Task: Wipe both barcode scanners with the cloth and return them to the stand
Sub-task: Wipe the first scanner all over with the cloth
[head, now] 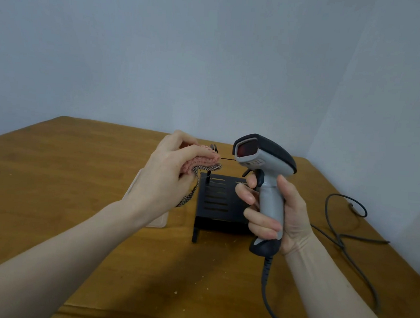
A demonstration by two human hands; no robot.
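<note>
Left of centre in the frame, a bunched pink cloth (199, 162) is pinched by the left hand (165, 174), thumb over curled fingers, with a checked trim hanging below the palm. A flat pale pad (157, 220) is partly hidden beneath that wrist on the wooden table (55, 186). At centre, the black slotted stand (217, 203) is seen on the table, with no scanner visible on it. Right of centre, a grey barcode scanner (265, 162) is held upright by the right hand (278, 217), whose fingers are wrapped round the handle; its red window is turned toward the cloth, from which it is kept just apart. From the handle's base a cable (267, 285) is led down toward the lower edge, and more cable is looped at the far right. The second scanner is not seen.

The stand could be snagged and tipped by the trailing cable when the scanner is returned. The trigger, lying close to the index finger, could be squeezed during wiping. The hanging trim might be caught on the stand's thin prongs.
</note>
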